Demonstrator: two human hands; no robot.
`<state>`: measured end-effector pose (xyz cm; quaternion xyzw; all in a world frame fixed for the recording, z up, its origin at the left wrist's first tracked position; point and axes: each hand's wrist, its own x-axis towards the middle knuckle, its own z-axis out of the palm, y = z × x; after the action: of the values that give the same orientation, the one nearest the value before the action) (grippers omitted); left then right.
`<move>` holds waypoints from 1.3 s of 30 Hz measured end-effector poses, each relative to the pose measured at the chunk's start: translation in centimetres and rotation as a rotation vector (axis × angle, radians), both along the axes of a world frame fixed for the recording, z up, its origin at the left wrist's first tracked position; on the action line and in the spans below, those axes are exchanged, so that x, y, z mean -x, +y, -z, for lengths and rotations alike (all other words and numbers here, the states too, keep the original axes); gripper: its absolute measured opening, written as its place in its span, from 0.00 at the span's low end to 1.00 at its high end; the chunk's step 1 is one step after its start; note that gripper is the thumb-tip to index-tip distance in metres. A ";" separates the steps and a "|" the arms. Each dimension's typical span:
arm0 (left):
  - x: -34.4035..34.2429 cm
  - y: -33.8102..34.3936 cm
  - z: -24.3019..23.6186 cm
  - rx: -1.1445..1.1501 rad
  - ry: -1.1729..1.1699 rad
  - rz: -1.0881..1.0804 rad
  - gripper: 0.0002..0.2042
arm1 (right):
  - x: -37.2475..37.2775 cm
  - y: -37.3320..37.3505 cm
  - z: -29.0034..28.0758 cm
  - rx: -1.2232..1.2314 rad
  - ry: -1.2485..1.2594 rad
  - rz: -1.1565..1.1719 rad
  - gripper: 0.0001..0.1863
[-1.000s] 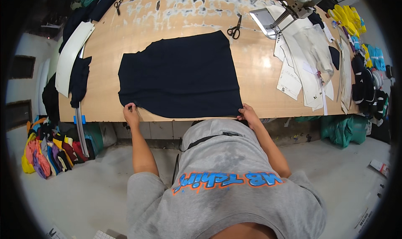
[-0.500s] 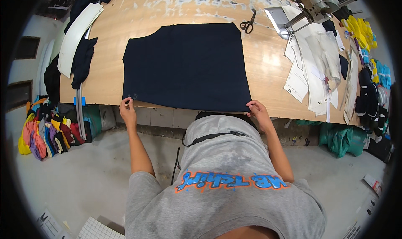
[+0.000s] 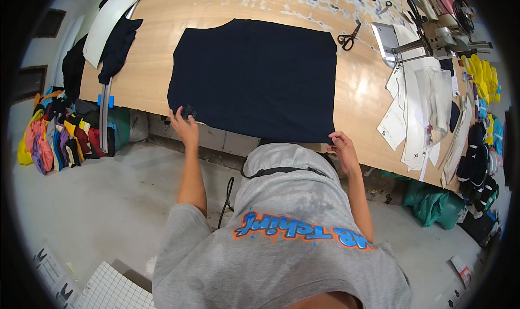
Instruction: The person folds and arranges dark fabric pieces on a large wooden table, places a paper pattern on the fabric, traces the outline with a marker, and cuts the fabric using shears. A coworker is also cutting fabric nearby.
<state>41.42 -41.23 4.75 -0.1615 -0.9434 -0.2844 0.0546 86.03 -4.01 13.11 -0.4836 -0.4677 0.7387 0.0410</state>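
Note:
A large navy fabric piece [image 3: 252, 76] lies flat on the wooden table [image 3: 357, 76], its front edge along the table's edge. My left hand [image 3: 185, 124] rests at the fabric's lower left corner with its fingers apart, beside a small pale marking on the cloth. My right hand [image 3: 341, 146] pinches the lower right corner. Black scissors [image 3: 349, 38] lie just past the fabric's upper right.
On the right are white paper patterns [image 3: 403, 114], a metal cutting machine [image 3: 433, 35] and yellow bundles [image 3: 482, 76]. A white strip [image 3: 111, 22] and dark cloth [image 3: 116, 52] lie left. Colourful garments [image 3: 62, 136] are piled on the floor below; green sacks [image 3: 428, 203] sit right.
My left hand has moved up and spread its fingers from a pinch. My right hand stays on its corner. The fabric sits further back, and the view has shifted.

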 end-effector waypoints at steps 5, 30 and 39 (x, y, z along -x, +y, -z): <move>-9.0 9.9 -3.8 -0.076 -0.088 0.509 0.28 | 2.5 0.6 -1.6 0.053 0.194 0.096 0.07; -29.7 11.4 -1.9 -0.067 -0.087 0.343 0.14 | -7.0 4.5 3.7 -0.204 0.026 -0.361 0.09; -19.8 4.7 4.5 -0.522 -0.429 -0.386 0.24 | -8.1 4.0 5.7 -0.279 -0.112 -0.293 0.14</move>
<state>61.20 -36.55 0.27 0.1013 -0.8423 -0.5268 -0.0524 94.18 0.01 7.45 -0.4404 -0.6323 0.6368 -0.0264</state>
